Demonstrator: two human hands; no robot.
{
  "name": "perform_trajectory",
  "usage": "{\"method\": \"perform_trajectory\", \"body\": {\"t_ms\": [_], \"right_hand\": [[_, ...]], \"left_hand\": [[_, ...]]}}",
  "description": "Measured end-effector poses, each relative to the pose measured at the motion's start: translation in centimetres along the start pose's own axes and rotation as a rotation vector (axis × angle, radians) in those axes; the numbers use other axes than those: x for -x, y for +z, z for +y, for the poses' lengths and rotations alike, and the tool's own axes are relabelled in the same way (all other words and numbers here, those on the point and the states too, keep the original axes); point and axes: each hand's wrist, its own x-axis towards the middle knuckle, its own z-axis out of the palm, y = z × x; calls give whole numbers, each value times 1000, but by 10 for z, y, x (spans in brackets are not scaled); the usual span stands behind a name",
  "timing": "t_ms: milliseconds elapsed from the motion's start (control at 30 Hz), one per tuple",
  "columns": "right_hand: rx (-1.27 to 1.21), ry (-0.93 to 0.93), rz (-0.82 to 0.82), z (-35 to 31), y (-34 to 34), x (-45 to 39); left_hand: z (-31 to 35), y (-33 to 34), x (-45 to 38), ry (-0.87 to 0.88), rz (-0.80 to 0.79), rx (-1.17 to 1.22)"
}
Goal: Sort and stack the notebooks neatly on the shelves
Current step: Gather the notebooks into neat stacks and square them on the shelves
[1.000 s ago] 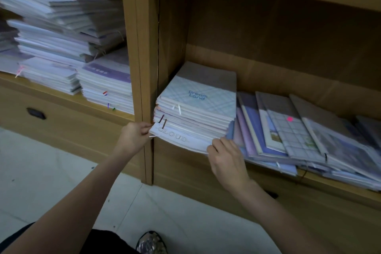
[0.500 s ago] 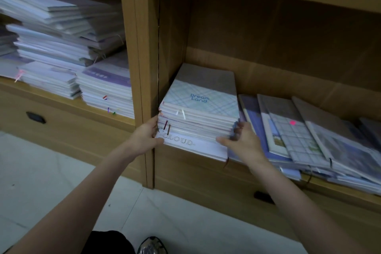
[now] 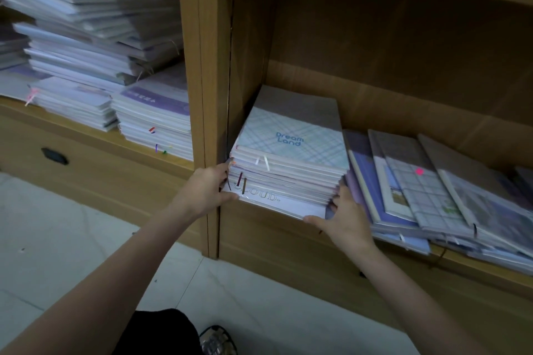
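**Stack squared against the shelf wall**

Now the wooden shelf unit point(image 3: 207, 66) holds the pale checked notebook stack point(image 3: 291, 158) further in than a second ago, against its left wall; the left hand point(image 3: 206, 192) and right hand point(image 3: 344, 217) have shifted to clasp its sides, fingers curled on the edges, so loose leaning notebooks point(image 3: 418, 190) come next

Slanted notebooks point(image 3: 461, 196) cut off at right edge; left hand's point(image 3: 206, 190) fingertips hidden.

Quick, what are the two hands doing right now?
Left hand: grips the notebook stack at its left corner.
Right hand: grips the stack's right corner.
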Motion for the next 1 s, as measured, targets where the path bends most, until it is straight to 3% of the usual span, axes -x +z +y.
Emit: {"method": "perform_trajectory", "body": {"t_ms": [167, 267, 400, 533, 667, 1000], "right_hand": [[-2, -37, 133, 1, 6, 16], [32, -75, 173, 3, 7, 22], [35, -87, 80, 5, 3, 20], [-11, -80, 40, -1, 4, 14], [29, -88, 47, -2, 1, 11], [86, -43, 19, -3, -3, 1]], "left_hand": [[8, 7, 14, -48, 211, -50], [4, 7, 17, -36, 257, -138], [-2, 0, 11, -13, 123, -245], [-6, -2, 3, -51, -6, -101], [-3, -3, -1, -106, 3, 35], [-1, -1, -1, -110, 1, 97]]}}
